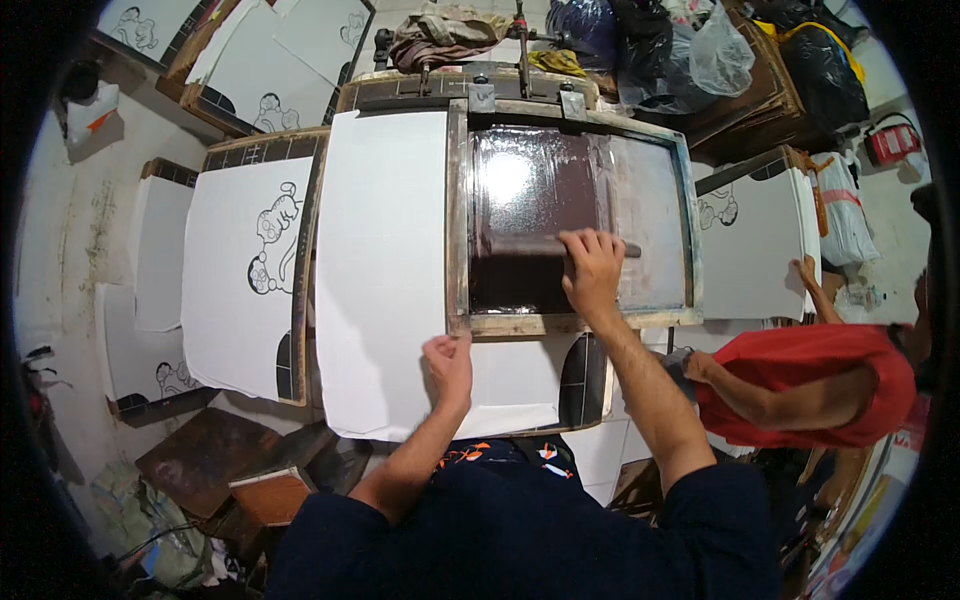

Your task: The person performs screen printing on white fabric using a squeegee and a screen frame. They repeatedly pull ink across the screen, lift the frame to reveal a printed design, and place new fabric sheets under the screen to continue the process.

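A wooden-framed printing screen (530, 324) lies over a large white sheet (380, 250) on the board in front of me. Dark, wet-looking ink (545, 185) coats most of its mesh, with a bright glare near the top left. My right hand (597, 268) is closed around a long squeegee (520, 245), which lies crosswise on the mesh. At the frame's near left corner, my left hand (447, 372) has its fingers curled against the wood and seems to grip it. The underside of the screen is hidden.
A printed sheet (225, 240) with a black line drawing lies on a board to the left. On the right, a person in a red shirt (800, 385) touches another sheet (755, 255). Clamps (482, 97) join the screen's far edge. Plastic bags (720, 55) crowd the back right.
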`<act>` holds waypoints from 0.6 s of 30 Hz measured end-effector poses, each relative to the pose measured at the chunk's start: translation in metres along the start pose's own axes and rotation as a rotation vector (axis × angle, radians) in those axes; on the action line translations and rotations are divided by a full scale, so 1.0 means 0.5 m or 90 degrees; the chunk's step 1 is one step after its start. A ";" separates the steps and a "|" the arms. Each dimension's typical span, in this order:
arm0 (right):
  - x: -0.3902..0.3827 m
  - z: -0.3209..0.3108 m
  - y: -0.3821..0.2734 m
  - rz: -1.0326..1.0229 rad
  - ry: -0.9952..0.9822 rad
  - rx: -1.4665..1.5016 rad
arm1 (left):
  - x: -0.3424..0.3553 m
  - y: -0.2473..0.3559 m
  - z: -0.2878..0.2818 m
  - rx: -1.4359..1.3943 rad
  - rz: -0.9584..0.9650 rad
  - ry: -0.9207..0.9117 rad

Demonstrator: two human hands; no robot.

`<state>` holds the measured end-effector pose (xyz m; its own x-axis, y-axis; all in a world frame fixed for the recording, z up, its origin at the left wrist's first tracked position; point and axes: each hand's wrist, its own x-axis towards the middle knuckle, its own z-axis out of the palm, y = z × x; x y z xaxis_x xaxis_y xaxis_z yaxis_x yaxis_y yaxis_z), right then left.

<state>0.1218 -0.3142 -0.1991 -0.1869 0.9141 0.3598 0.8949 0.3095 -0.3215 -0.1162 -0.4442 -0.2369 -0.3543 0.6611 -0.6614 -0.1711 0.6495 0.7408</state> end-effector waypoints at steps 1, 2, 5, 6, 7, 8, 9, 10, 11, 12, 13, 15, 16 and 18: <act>0.031 0.023 0.020 -0.012 -0.001 -0.010 | 0.014 -0.023 -0.008 0.300 0.120 0.056; 0.072 0.050 0.041 -0.025 -0.002 -0.017 | 0.026 -0.041 -0.017 0.434 0.332 0.070; 0.227 0.140 0.108 -0.075 0.054 -0.057 | 0.085 -0.063 -0.021 0.666 0.569 -0.003; 0.271 0.163 0.127 -0.085 0.071 -0.077 | 0.101 -0.065 -0.021 0.645 0.592 -0.021; 0.313 0.186 0.144 -0.095 0.090 -0.096 | 0.116 -0.066 -0.017 0.628 0.634 0.001; 0.354 0.210 0.157 -0.101 0.109 -0.112 | 0.117 -0.068 -0.013 0.632 0.639 0.009; 0.383 0.229 0.167 -0.092 0.109 -0.133 | 0.112 -0.070 -0.012 0.630 0.678 0.020; 0.406 0.245 0.173 -0.091 0.109 -0.157 | 0.107 -0.071 -0.013 0.638 0.632 0.009; 0.421 0.254 0.177 -0.054 0.065 -0.195 | 0.104 -0.073 -0.014 0.636 0.627 0.003; 0.428 0.254 0.184 -0.079 0.086 -0.199 | 0.107 -0.072 -0.016 0.634 0.617 -0.003; 0.434 0.253 0.187 -0.080 0.074 -0.173 | 0.112 -0.071 -0.018 0.637 0.635 0.003; 0.434 0.240 0.188 -0.071 0.021 -0.135 | 0.108 -0.075 -0.013 0.645 0.640 0.008; 0.434 0.232 0.185 -0.072 -0.002 -0.161 | 0.111 -0.073 -0.009 0.639 0.660 0.012; 0.396 0.213 0.169 -0.060 -0.031 -0.164 | 0.110 -0.072 -0.016 0.640 0.669 0.002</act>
<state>0.1171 -0.0793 -0.2482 -0.2884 0.8975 0.3335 0.9449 0.3232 -0.0526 -0.1370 -0.4341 -0.2992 0.0902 0.9881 0.1247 0.8661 -0.1397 0.4800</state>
